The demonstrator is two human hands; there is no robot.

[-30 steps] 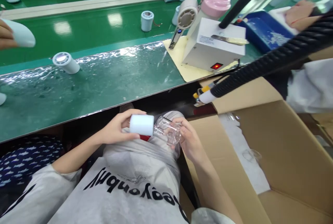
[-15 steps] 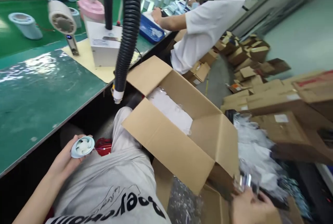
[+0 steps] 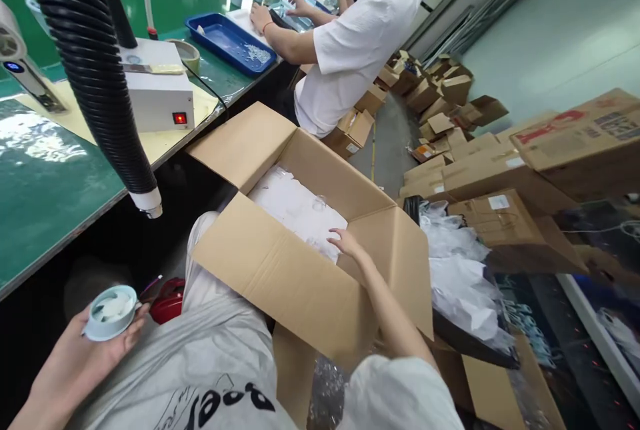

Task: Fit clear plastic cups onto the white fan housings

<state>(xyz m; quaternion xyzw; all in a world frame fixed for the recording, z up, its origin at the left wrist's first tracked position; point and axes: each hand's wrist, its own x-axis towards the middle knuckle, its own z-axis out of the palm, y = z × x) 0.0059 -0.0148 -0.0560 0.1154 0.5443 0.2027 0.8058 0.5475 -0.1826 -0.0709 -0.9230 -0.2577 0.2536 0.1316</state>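
A glossy green worktop [image 3: 55, 207] carries a thin pale-yellow sheet [image 3: 204, 107] near its front edge. On that sheet stands a white box-shaped unit [image 3: 160, 98] with a lit red switch. Beyond it, a shallow blue rectangular tray [image 3: 213, 33] rests on the worktop. Brown cardboard cartons [image 3: 424, 93] crowd the grey floor [image 3: 395, 130].
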